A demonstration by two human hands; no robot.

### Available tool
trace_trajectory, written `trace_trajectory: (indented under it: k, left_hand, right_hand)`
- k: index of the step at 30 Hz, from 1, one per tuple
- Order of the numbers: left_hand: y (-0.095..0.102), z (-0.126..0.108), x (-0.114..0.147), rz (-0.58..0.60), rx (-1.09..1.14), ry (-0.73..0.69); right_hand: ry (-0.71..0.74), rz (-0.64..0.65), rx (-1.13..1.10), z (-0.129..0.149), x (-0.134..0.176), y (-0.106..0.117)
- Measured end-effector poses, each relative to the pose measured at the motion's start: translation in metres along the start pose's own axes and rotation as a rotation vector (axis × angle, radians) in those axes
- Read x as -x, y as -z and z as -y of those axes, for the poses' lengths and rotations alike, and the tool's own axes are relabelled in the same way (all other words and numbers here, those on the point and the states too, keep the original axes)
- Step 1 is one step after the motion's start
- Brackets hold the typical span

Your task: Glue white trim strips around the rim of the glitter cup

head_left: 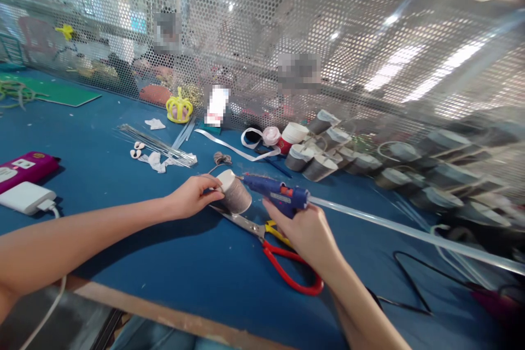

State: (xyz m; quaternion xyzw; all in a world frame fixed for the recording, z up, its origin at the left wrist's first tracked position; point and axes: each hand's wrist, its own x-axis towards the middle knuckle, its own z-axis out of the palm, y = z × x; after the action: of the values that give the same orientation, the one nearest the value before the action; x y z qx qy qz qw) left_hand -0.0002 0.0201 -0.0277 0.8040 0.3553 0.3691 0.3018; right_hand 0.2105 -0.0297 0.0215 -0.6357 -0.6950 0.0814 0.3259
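My left hand pinches the rim of a small cup with a white end and a side wrapped in greyish cord. The cup is tilted, white end up, above the table. In my right hand is a blue hot glue gun, its nozzle at the edge of the cup's white end. A long clear glue stick runs out of the back of the gun. Underneath lie scissors with red and yellow handles, their blades partly hidden by the cup. Just behind the cup rests a small bundle of grey cord.
Many grey-wrapped cups are piled at the right. A perforated metal screen borders the blue table at the back. Metal wires, white ribbon, a yellow crown-shaped piece and a white power bank lie around.
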Motion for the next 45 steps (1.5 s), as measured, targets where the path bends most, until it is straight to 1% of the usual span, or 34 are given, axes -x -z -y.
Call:
trace_trajectory:
  k: [2,4,7,9,11,14,17,21,23,26,28,30,32,33,34,35,36,38,40,43,45]
  left_hand:
    - [0.0,-0.001,0.0,-0.001,-0.006,0.004]
    - [0.0,-0.001,0.0,-0.002,-0.017,0.008]
    - [0.001,-0.002,0.0,-0.005,-0.031,0.004]
    - [0.001,-0.003,0.001,-0.017,-0.033,0.006]
    - [0.001,-0.004,0.001,-0.036,-0.032,0.007]
    - [0.002,-0.005,0.0,-0.054,-0.036,-0.024]
    - [0.003,-0.007,0.0,-0.063,-0.05,-0.074]
    - [0.005,-0.009,0.0,-0.055,-0.067,-0.13]
    - [0.006,-0.011,0.0,-0.047,-0.076,-0.142]
    - [0.007,-0.014,0.0,-0.048,-0.081,-0.152]
    - [0.009,-0.016,0.0,-0.05,-0.081,-0.16]
    - [0.01,-0.018,0.0,-0.045,-0.083,-0.182]
    - [0.01,-0.019,0.001,-0.045,-0.087,-0.206]
    - [0.01,-0.02,0.001,-0.044,-0.086,-0.216]
    - [0.01,-0.021,0.002,-0.04,-0.083,-0.222]
    - [0.01,-0.022,0.002,-0.033,-0.079,-0.223]
    - [0.01,-0.023,0.003,-0.019,-0.076,-0.221]
    - [0.01,-0.025,0.004,0.012,-0.076,-0.221]
    - [0.01,-0.028,0.005,0.033,-0.075,-0.217]
    - [0.011,-0.032,0.005,0.042,-0.04,-0.184]
    - [0.012,-0.034,0.005,0.047,-0.006,-0.134]
  right_hand:
    - [-0.067,-0.004,-0.022,0.001,-0.001,-0.001]
    - [-0.159,0.044,-0.081,0.003,-0.001,-0.002]
    - [-0.261,0.13,-0.299,0.001,-0.005,-0.001]
    - [-0.285,0.098,-0.454,-0.006,-0.01,-0.002]
    - [-0.314,0.02,-0.496,-0.018,-0.017,-0.004]
    - [-0.382,-0.024,-0.33,-0.038,-0.027,-0.009]
    - [-0.418,0.0,-0.171,-0.051,-0.035,-0.014]
    - [-0.426,0.053,-0.056,-0.057,-0.041,-0.023]
    - [-0.416,0.046,0.018,-0.057,-0.041,-0.026]
    - [-0.339,-0.037,0.136,-0.054,-0.039,-0.026]
    - [-0.255,-0.084,0.176,-0.044,-0.036,-0.022]
    - [-0.069,-0.116,0.142,-0.026,-0.031,-0.017]
    - [0.252,-0.139,0.04,-0.001,-0.023,-0.013]
    - [0.381,-0.12,0.0,0.013,-0.019,-0.011]
    - [0.472,-0.087,-0.013,0.026,-0.016,-0.011]
    - [0.549,-0.042,-0.011,0.039,-0.013,-0.012]
    - [0.597,-0.007,0.009,0.049,-0.011,-0.013]
    - [0.613,0.047,0.065,0.063,-0.011,-0.018]
    - [0.593,0.071,0.075,0.068,-0.013,-0.022]
    - [0.583,0.082,-0.011,0.067,-0.016,-0.024]
    - [0.537,0.071,-0.117,0.065,-0.017,-0.02]
